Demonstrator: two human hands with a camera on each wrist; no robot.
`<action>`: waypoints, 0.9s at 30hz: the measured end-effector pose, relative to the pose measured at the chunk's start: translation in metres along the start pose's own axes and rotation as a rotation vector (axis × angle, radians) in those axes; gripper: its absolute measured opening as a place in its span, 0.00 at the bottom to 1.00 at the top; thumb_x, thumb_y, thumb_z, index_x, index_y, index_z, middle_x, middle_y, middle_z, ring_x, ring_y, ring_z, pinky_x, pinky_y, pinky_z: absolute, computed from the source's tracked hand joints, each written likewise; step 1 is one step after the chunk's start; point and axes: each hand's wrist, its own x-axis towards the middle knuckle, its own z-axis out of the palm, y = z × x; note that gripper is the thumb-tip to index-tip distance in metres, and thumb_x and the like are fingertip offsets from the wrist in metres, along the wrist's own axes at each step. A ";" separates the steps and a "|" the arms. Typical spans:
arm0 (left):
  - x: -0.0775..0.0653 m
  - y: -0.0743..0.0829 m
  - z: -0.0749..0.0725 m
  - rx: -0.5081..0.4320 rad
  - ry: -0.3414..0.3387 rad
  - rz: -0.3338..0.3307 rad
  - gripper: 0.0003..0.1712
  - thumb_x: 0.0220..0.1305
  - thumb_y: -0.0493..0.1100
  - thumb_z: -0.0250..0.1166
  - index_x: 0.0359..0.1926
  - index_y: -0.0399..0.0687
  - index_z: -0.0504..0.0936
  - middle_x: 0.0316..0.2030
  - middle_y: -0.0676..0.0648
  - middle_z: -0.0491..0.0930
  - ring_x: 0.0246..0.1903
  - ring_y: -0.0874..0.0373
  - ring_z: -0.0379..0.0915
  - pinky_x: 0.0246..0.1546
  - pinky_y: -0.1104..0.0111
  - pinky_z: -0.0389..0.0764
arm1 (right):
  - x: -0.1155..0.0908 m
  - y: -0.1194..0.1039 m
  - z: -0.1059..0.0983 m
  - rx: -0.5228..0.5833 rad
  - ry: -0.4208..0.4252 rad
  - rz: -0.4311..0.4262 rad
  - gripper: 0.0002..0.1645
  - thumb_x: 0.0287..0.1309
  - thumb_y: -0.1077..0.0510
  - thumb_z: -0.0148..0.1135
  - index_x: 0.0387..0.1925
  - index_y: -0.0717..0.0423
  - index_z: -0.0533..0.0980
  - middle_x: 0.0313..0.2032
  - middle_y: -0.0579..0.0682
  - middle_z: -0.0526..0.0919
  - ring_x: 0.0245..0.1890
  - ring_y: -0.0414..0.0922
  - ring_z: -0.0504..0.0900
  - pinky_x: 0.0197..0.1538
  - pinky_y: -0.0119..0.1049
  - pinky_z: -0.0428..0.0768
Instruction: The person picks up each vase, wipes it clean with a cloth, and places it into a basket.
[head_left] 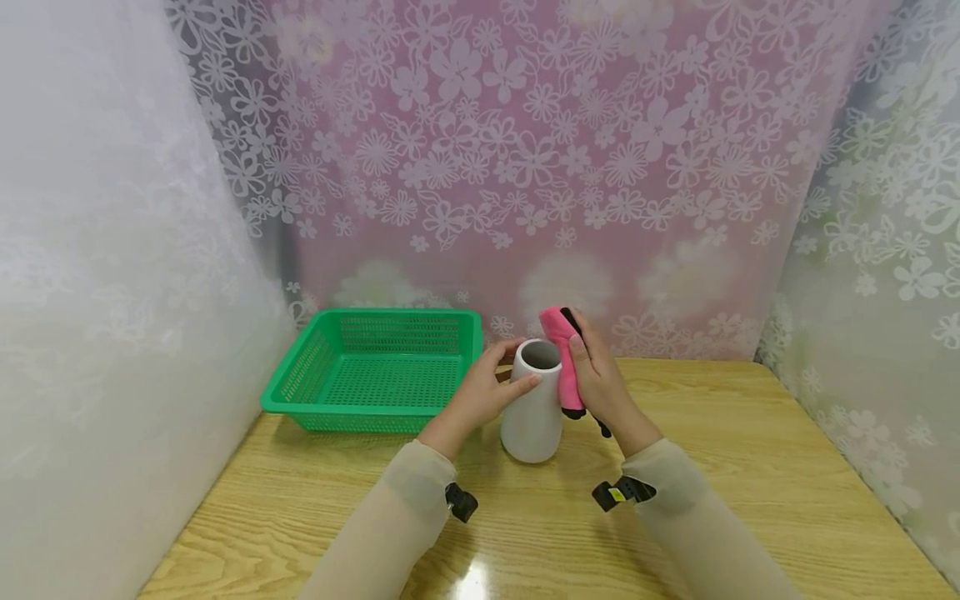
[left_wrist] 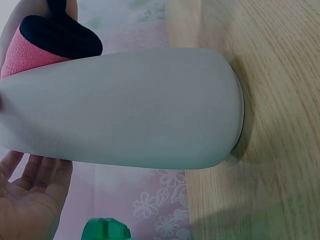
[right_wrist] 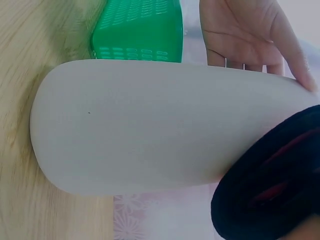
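A tall white vase with a round open mouth stands upright on the wooden table. My left hand grips it near the neck, thumb on the near side and fingers round the back. In my right hand is a folded pink cloth with black edging, pressed against the vase's right side close under the rim. The left wrist view shows the vase's smooth body with the cloth along its upper part. From the right wrist, the cloth's dark folded edge overlaps the vase.
A green perforated plastic basket stands on the table to the left of the vase. The wooden tabletop extends to the right. A pink floral curtain hangs behind, with pale sheets at both sides.
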 end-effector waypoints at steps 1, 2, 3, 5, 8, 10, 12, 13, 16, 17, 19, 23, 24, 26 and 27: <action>0.000 0.000 0.000 0.000 0.000 0.001 0.38 0.64 0.55 0.71 0.71 0.53 0.68 0.58 0.51 0.74 0.59 0.57 0.72 0.63 0.60 0.75 | 0.000 -0.002 0.000 0.009 -0.008 0.018 0.30 0.80 0.60 0.37 0.78 0.55 0.52 0.71 0.65 0.60 0.67 0.63 0.64 0.66 0.66 0.62; 0.000 0.000 0.000 0.002 0.001 0.000 0.38 0.63 0.55 0.71 0.71 0.53 0.68 0.58 0.51 0.74 0.59 0.57 0.72 0.63 0.60 0.75 | -0.001 -0.007 -0.001 0.017 -0.018 0.035 0.30 0.80 0.60 0.36 0.78 0.56 0.52 0.71 0.66 0.59 0.67 0.64 0.63 0.66 0.67 0.61; 0.000 0.000 0.000 0.003 0.001 0.000 0.38 0.63 0.55 0.71 0.71 0.53 0.69 0.58 0.52 0.75 0.59 0.57 0.72 0.63 0.60 0.75 | -0.002 -0.011 -0.001 0.025 -0.030 0.056 0.30 0.80 0.60 0.35 0.78 0.57 0.51 0.71 0.67 0.58 0.67 0.64 0.62 0.66 0.67 0.61; -0.001 0.000 0.000 0.002 0.001 0.000 0.38 0.63 0.56 0.71 0.71 0.54 0.69 0.58 0.52 0.75 0.59 0.57 0.72 0.62 0.60 0.75 | -0.003 -0.021 -0.003 0.046 -0.052 0.097 0.30 0.80 0.59 0.34 0.78 0.59 0.50 0.70 0.69 0.57 0.67 0.65 0.61 0.66 0.68 0.60; -0.001 0.000 0.001 -0.006 0.001 -0.001 0.39 0.63 0.56 0.71 0.71 0.54 0.69 0.58 0.52 0.74 0.59 0.57 0.72 0.63 0.59 0.75 | -0.004 -0.031 -0.006 0.084 -0.081 0.143 0.30 0.81 0.58 0.32 0.78 0.61 0.49 0.69 0.70 0.57 0.66 0.66 0.61 0.67 0.68 0.59; -0.001 0.000 0.000 -0.012 0.000 0.000 0.38 0.63 0.55 0.71 0.71 0.54 0.68 0.59 0.52 0.74 0.60 0.56 0.72 0.63 0.59 0.74 | -0.004 -0.029 -0.006 0.113 -0.091 0.163 0.30 0.81 0.57 0.30 0.78 0.61 0.49 0.69 0.71 0.56 0.66 0.65 0.60 0.67 0.68 0.57; -0.001 0.001 0.000 -0.015 0.000 -0.002 0.39 0.63 0.55 0.71 0.71 0.54 0.68 0.59 0.51 0.74 0.60 0.56 0.71 0.63 0.58 0.74 | -0.002 -0.019 -0.005 0.139 -0.094 0.176 0.30 0.81 0.55 0.29 0.78 0.60 0.48 0.70 0.69 0.57 0.68 0.64 0.59 0.69 0.68 0.55; -0.001 0.001 0.000 -0.014 -0.001 -0.004 0.39 0.63 0.55 0.71 0.71 0.54 0.68 0.59 0.52 0.74 0.60 0.56 0.71 0.63 0.58 0.74 | -0.002 -0.013 -0.004 0.148 -0.095 0.178 0.31 0.81 0.54 0.29 0.78 0.59 0.48 0.70 0.69 0.57 0.68 0.63 0.59 0.70 0.67 0.54; -0.001 0.002 0.000 -0.012 -0.001 -0.012 0.39 0.63 0.55 0.71 0.71 0.54 0.68 0.59 0.52 0.74 0.60 0.57 0.71 0.63 0.59 0.74 | -0.001 0.007 -0.001 0.157 -0.092 0.192 0.31 0.82 0.51 0.28 0.79 0.55 0.48 0.71 0.66 0.58 0.69 0.61 0.58 0.71 0.66 0.53; -0.001 0.002 0.000 -0.012 -0.001 -0.013 0.39 0.63 0.55 0.71 0.71 0.54 0.68 0.59 0.52 0.74 0.60 0.57 0.71 0.64 0.59 0.74 | -0.001 0.013 0.000 0.162 -0.089 0.200 0.31 0.82 0.50 0.29 0.79 0.54 0.49 0.71 0.66 0.59 0.70 0.61 0.58 0.72 0.65 0.52; -0.001 0.003 0.000 -0.012 -0.002 -0.012 0.39 0.63 0.55 0.71 0.71 0.53 0.68 0.60 0.52 0.74 0.60 0.57 0.71 0.64 0.59 0.74 | -0.002 0.019 0.001 0.144 -0.087 0.221 0.32 0.81 0.48 0.30 0.79 0.54 0.50 0.71 0.65 0.59 0.70 0.61 0.57 0.72 0.65 0.52; -0.001 0.003 -0.001 -0.011 -0.005 -0.010 0.39 0.63 0.54 0.71 0.71 0.53 0.68 0.60 0.51 0.74 0.61 0.56 0.71 0.63 0.59 0.75 | -0.005 0.026 0.004 0.103 -0.110 0.299 0.35 0.80 0.42 0.31 0.78 0.53 0.52 0.74 0.63 0.55 0.73 0.62 0.54 0.72 0.67 0.49; -0.001 0.003 -0.001 -0.012 -0.005 -0.010 0.39 0.64 0.54 0.71 0.71 0.53 0.68 0.60 0.51 0.74 0.61 0.55 0.71 0.62 0.59 0.75 | -0.006 0.027 0.005 0.089 -0.123 0.319 0.36 0.80 0.40 0.31 0.78 0.52 0.52 0.74 0.62 0.55 0.73 0.62 0.53 0.72 0.67 0.49; -0.001 0.002 -0.001 -0.012 -0.007 -0.012 0.39 0.64 0.54 0.71 0.71 0.53 0.68 0.59 0.51 0.74 0.61 0.55 0.72 0.62 0.59 0.75 | -0.008 0.031 0.006 0.080 -0.149 0.347 0.37 0.79 0.38 0.30 0.79 0.51 0.52 0.75 0.61 0.54 0.74 0.61 0.52 0.72 0.67 0.49; -0.001 0.002 -0.001 -0.013 -0.008 -0.012 0.39 0.64 0.54 0.71 0.72 0.53 0.68 0.59 0.50 0.74 0.61 0.54 0.72 0.62 0.58 0.75 | -0.008 0.032 0.007 0.083 -0.162 0.350 0.37 0.79 0.38 0.30 0.79 0.51 0.52 0.75 0.62 0.55 0.74 0.61 0.52 0.72 0.66 0.49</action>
